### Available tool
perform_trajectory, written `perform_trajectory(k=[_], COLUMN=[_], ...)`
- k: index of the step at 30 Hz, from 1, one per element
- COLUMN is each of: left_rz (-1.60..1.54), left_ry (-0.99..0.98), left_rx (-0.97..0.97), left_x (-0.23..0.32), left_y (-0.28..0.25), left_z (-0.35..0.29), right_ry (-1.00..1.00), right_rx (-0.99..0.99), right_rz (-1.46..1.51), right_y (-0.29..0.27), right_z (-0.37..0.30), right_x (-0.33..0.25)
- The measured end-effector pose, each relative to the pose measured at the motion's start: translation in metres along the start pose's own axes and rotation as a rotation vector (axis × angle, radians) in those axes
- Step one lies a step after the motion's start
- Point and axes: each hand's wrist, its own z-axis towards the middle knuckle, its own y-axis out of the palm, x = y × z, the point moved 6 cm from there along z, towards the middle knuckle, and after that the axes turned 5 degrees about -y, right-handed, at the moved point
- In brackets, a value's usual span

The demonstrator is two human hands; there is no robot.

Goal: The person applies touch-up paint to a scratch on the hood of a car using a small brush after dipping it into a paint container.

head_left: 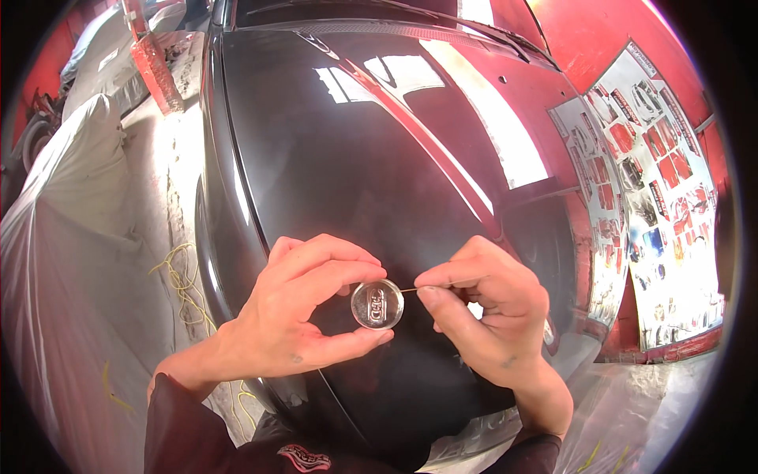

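Above the car's dark hood point(332, 174), my left hand point(296, 304) grips a small round silvery disc point(377, 304) by its edge, thumb below and fingers above. The disc's face bears a raised mark, and its rim looks clear or shiny. From the right, my right hand point(489, 308) pinches a thin yellowish strand point(409, 290) between thumb and forefinger. The strand's tip reaches the disc's right rim; whether it is attached there I cannot tell. Both hands are close together, with the disc between them.
The windshield and wiper point(474, 31) lie at the far end of the hood. Plastic sheeting point(75, 205) drapes something on the left, near a tangled yellow cord point(185, 280) on the floor. A red post point(156, 75) stands behind. Picture-covered posters point(671, 189) hang on the right.
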Motion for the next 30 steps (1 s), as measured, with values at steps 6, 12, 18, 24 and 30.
perform_trajectory(k=[6, 12, 18, 24, 30], left_rz=[0.026, 0.058, 0.031, 0.079, 0.147], left_ry=[0.000, -0.018, -0.048, -0.121, -0.098], left_rx=[0.003, 0.002, -0.024, 0.033, 0.090], left_x=[-0.003, -0.006, -0.001, -0.014, -0.010], left_y=[0.003, 0.003, 0.003, -0.007, -0.017], left_z=[0.000, 0.000, 0.001, -0.013, -0.023], right_ry=[-0.029, -0.030, -0.014, 0.111, 0.249], right_rx=[-0.037, -0.072, 0.016, 0.355, 0.355], right_rz=[-0.046, -0.089, 0.005, 0.043, 0.146], right_y=[0.004, 0.007, -0.008, -0.100, -0.170], right_z=[0.000, 0.001, 0.000, 0.055, 0.113], right_x=[0.006, 0.007, 0.003, 0.035, 0.139])
